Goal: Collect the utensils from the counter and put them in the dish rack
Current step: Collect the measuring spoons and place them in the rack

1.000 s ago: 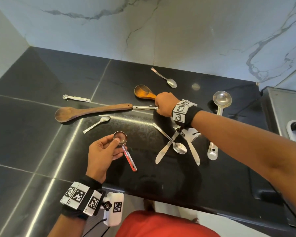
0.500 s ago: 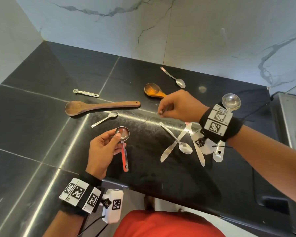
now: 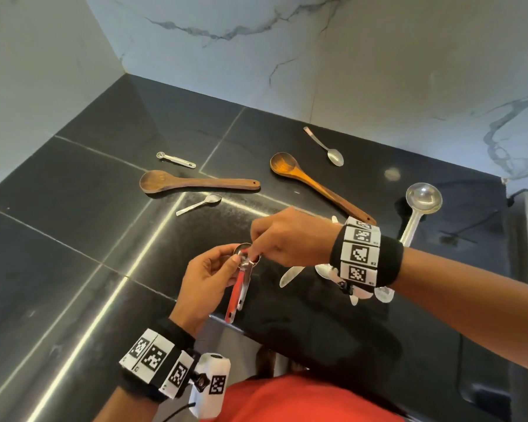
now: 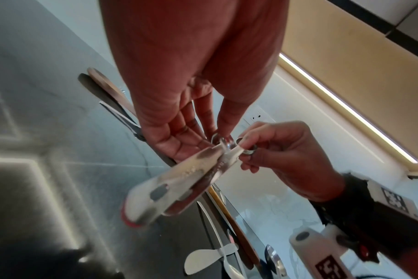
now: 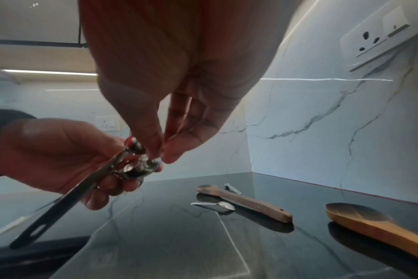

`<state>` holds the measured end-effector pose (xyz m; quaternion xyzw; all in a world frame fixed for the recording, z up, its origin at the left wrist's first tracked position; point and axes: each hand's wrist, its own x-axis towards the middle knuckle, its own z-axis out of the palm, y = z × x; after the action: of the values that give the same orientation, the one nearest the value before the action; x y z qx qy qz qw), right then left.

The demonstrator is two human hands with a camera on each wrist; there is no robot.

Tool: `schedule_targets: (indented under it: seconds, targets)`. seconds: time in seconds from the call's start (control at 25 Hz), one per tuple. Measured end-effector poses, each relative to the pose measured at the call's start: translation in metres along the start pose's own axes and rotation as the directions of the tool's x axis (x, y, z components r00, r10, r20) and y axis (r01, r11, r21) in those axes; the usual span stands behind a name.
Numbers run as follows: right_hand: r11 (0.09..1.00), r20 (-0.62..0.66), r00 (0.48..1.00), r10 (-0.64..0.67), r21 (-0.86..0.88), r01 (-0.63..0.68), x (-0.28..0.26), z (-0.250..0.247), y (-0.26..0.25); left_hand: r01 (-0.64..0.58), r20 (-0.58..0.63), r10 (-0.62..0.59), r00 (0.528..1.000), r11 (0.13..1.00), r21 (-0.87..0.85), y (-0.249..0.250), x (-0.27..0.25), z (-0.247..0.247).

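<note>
Steel and red plastic meet between the two hands above the near edge of the black stone surface (image 3: 73, 239). The left hand (image 3: 206, 280) pinches the round bowl of a red-handled measuring spoon (image 3: 237, 292) between thumb and fingers, its flat handle hanging down toward the person. The right hand (image 3: 282, 239) comes in from the right, with thumb and fingers pinching the small bowl of a second, plain steel measuring spoon (image 4: 247, 151) against the first; the two slotted handles lie nearly together.

Glossy dark tiles with thin pale joints carry the other utensils. A dark wooden spoon (image 3: 195, 182) lies flat at the left, its oval bowl pointing left and a small hole in its handle end. Just behind it sits a tiny steel measuring spoon (image 3: 176, 159), and just in front a small steel teaspoon (image 3: 200, 204). A lighter, orange-toned wooden spoon (image 3: 314, 185) lies diagonally at centre, with a steel teaspoon (image 3: 325, 147) behind it near the veined white marble wall (image 3: 378, 71). A large polished steel scoop (image 3: 419, 205) with a deep round bowl lies at the right. More steel cutlery (image 3: 290, 275) is partly hidden under the right wrist. No dish rack can be made out.
</note>
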<state>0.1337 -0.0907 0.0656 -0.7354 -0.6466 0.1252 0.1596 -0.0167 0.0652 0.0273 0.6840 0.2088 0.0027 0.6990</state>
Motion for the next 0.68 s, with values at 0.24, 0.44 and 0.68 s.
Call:
schedule_targets:
  seconds: [0.24,0.44,0.68]
  targets:
    - [0.999,0.012,1.0,-0.009,0.05,0.008,-0.01,0.015,0.0,0.079,-0.041,-0.083,0.996,0.992,-0.096,-0.006,-0.022,0.019]
    - [0.996,0.047,0.999,0.0,0.088,-0.004,0.002,0.019,-0.006,0.11,-0.104,-0.121,0.987,0.988,-0.111,-0.011,-0.022,0.03]
    - [0.988,0.107,0.993,0.042,0.143,-0.057,0.036,0.007,-0.006,0.149,-0.13,-0.16,0.979,0.985,-0.085,-0.006,-0.005,0.003]
